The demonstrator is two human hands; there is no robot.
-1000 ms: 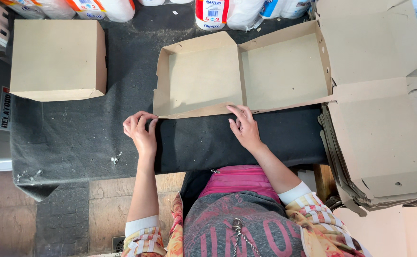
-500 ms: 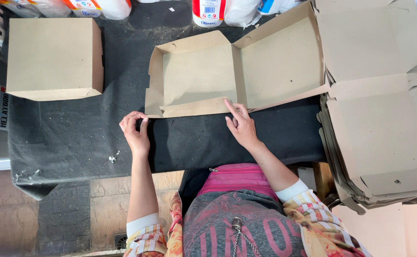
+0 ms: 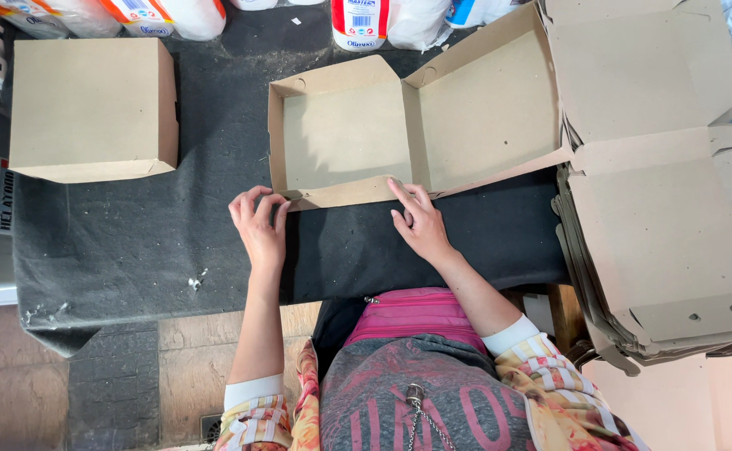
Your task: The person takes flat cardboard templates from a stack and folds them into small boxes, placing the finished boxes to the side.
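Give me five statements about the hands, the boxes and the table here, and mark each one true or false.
1. Both hands touch the near wall of the open cardboard box. True: the left hand is at its near left corner and the right hand at the middle of that wall.
2. The closed cardboard box sits to the right of the open one. False: it sits to the left, apart from it.
3. A stack of flat box blanks lies at the right edge. True.
4. The table is covered with a white cloth. False: the dark cloth is nearly black.
5. The open box holds food. False: it is empty.
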